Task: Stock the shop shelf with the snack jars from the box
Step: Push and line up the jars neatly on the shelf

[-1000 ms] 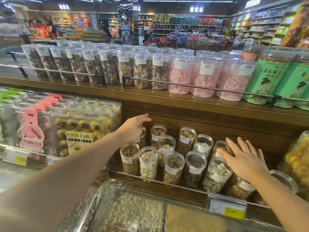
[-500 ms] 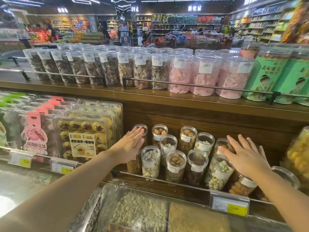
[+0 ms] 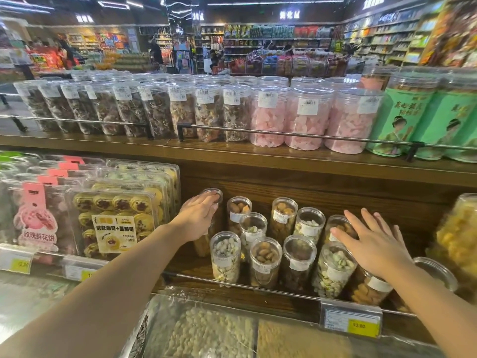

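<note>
Several small clear snack jars [image 3: 265,262] of nuts stand in two rows on the lower wooden shelf [image 3: 191,264], behind a thin metal rail. My left hand [image 3: 198,215] lies with straight fingers on the lids of the leftmost jars [image 3: 215,193] beside the pastry boxes. My right hand [image 3: 374,244] rests flat, fingers spread, over the jars at the right end of the group, above a tilted jar of orange snacks [image 3: 369,290]. No box is in view.
Clear pastry boxes [image 3: 116,215] fill the shelf to the left. Tall jars [image 3: 304,120] and green canisters [image 3: 397,120] line the upper shelf. A yellow price tag [image 3: 351,321] hangs on the rail. Bagged nuts [image 3: 206,332] lie below. A yellow-snack tub [image 3: 459,236] stands at right.
My left hand has dropped from above the jars onto the leftmost lids, fingers flattening. My right hand has stayed on the right-hand jars, shifting only slightly.
</note>
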Demonstrator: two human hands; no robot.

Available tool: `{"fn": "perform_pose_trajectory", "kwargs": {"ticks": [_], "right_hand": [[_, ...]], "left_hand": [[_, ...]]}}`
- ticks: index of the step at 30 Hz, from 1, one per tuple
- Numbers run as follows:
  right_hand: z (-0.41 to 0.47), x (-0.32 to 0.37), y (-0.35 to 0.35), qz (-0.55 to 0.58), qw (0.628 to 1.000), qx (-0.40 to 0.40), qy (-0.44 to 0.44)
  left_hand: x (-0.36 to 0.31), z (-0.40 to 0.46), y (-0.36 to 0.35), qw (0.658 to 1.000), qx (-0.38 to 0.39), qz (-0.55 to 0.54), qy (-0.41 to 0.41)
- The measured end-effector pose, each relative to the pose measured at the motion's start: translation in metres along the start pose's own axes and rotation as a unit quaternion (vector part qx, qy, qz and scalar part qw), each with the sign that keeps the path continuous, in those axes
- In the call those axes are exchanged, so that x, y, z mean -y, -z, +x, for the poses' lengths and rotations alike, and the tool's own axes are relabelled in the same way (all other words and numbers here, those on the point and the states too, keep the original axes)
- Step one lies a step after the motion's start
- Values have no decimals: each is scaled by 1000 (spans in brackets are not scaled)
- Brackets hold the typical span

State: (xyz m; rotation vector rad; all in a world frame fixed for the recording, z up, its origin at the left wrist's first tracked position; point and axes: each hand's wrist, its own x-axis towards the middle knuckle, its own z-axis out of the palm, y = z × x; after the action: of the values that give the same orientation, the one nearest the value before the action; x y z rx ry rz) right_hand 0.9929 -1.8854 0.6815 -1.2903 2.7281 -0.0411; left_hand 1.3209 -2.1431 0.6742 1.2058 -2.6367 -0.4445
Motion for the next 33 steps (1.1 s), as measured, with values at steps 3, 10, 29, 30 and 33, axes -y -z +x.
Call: {"fn": "perform_pose_trajectory", "kwargs": {"ticks": [3, 10, 29, 30, 33], "right_hand": [[0, 0, 0, 4, 1000, -3, 1], [0, 1, 0, -3, 1000, -4, -1], [3, 1, 0, -4, 1000, 4, -5], [3, 1, 0, -4, 1000, 3, -5], [3, 2, 0, -3, 1000, 1, -5]], "left_hand": [[-2, 2, 1, 1000, -6, 12, -3], [-2, 13, 1, 1000, -1, 0, 13], [-41, -21, 22, 1000, -11, 4, -27], [-47, -36, 17, 999, -9, 10, -49], [-53, -74, 9, 995, -12, 35, -93]]}}
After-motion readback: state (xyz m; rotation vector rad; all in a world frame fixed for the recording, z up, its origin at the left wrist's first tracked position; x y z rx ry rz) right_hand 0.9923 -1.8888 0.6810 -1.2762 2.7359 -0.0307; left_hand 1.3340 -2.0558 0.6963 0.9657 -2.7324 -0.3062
